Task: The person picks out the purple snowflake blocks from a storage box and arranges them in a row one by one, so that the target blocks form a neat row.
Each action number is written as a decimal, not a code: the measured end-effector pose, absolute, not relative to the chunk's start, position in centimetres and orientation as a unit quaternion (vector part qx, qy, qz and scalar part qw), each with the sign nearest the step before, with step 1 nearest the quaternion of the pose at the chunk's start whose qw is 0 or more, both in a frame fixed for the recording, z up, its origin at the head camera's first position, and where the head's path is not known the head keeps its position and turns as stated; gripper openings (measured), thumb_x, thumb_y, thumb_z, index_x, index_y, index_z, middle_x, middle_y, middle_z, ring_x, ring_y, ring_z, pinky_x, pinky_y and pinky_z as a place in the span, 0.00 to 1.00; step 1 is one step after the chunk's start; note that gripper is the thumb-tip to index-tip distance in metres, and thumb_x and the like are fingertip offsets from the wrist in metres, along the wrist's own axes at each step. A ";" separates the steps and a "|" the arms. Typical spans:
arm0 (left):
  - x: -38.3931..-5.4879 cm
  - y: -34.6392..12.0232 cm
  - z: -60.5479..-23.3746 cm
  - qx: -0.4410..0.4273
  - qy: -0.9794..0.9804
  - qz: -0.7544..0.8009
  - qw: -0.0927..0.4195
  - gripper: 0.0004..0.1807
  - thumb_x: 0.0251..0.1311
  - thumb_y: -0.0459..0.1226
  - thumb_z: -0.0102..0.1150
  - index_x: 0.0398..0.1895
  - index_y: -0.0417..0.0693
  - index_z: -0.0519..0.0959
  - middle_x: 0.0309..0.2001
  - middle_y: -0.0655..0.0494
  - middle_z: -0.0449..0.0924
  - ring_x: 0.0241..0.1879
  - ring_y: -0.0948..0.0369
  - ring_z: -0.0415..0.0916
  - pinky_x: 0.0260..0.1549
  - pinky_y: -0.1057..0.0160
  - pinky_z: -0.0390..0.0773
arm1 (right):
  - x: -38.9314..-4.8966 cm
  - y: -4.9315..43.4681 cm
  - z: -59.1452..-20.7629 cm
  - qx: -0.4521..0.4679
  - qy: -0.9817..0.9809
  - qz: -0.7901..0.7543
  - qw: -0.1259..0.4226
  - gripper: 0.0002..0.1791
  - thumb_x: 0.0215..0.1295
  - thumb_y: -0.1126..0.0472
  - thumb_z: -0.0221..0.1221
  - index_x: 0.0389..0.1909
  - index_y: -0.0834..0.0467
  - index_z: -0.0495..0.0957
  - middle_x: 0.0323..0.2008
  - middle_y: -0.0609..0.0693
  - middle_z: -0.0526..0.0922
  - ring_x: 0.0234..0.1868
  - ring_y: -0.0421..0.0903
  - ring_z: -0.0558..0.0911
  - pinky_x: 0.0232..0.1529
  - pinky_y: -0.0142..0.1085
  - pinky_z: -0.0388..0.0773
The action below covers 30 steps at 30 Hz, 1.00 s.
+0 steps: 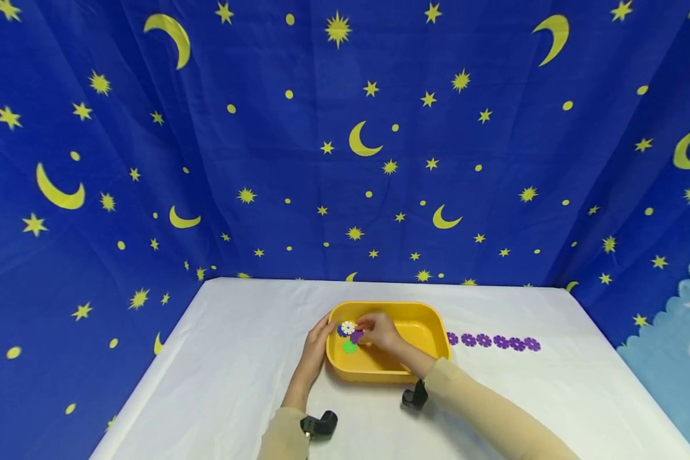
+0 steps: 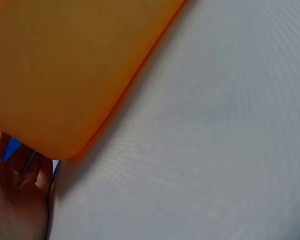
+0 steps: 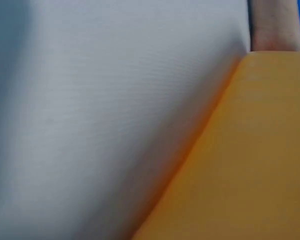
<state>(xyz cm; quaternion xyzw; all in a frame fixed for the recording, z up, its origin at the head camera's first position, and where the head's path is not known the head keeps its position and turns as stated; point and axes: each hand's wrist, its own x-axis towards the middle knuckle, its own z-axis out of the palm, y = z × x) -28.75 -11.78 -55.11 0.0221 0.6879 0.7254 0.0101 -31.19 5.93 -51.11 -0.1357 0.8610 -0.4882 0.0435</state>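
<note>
A yellow plastic tub (image 1: 420,313) stands on the white table. At its left end my left hand (image 1: 314,348) holds the wall, thumb at the rim; in the left wrist view the left hand's fingers (image 2: 43,175) are against the outside of the tub (image 2: 65,75). My right hand (image 1: 381,332) reaches inside, fingers curled at a purple flower-shaped disc (image 1: 356,337), which it seems to pinch; the fingertips partly hide it. Close by in the tub lie a white flower-shaped disc (image 1: 348,328), a blue one (image 1: 341,331) and a green one (image 1: 349,347). The right wrist view shows the tub's side (image 3: 255,150), not the right fingers.
Several purple flower-shaped discs (image 1: 500,342) lie in a row on the white table (image 1: 552,396), running right from the tub. Black wrist cameras (image 1: 320,424) sit on both wrists. A blue cloth (image 1: 299,211) with yellow moons and stars hangs behind and beside the table.
</note>
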 end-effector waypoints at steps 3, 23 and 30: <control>-28.6 -11.7 -55.2 0.023 0.690 0.724 0.013 0.30 0.69 0.48 0.45 0.70 0.44 0.61 0.72 0.46 0.59 0.74 0.49 0.52 0.74 0.48 0.50 | -31.2 6.0 -51.4 -0.161 0.872 -0.461 0.039 0.22 0.41 0.76 0.70 0.42 0.71 0.81 0.36 0.61 0.86 0.33 0.46 0.79 0.31 0.27 0.78; -28.3 -11.9 -54.6 0.024 0.688 0.725 0.007 0.27 0.71 0.43 0.45 0.69 0.40 0.62 0.71 0.43 0.60 0.73 0.45 0.51 0.74 0.45 0.47 | -31.3 6.3 -51.6 -0.092 0.850 -0.517 0.043 0.05 0.52 0.77 0.63 0.31 0.72 0.81 0.26 0.61 0.83 0.23 0.39 0.74 0.22 0.26 0.77; -28.6 -11.8 -55.2 0.020 0.693 0.720 -0.003 0.29 0.69 0.47 0.45 0.69 0.44 0.62 0.71 0.46 0.61 0.73 0.48 0.52 0.74 0.46 0.47 | -31.3 6.9 -50.7 -0.044 0.828 -0.557 0.052 0.07 0.52 0.74 0.64 0.34 0.72 0.82 0.29 0.62 0.85 0.24 0.39 0.79 0.28 0.29 0.82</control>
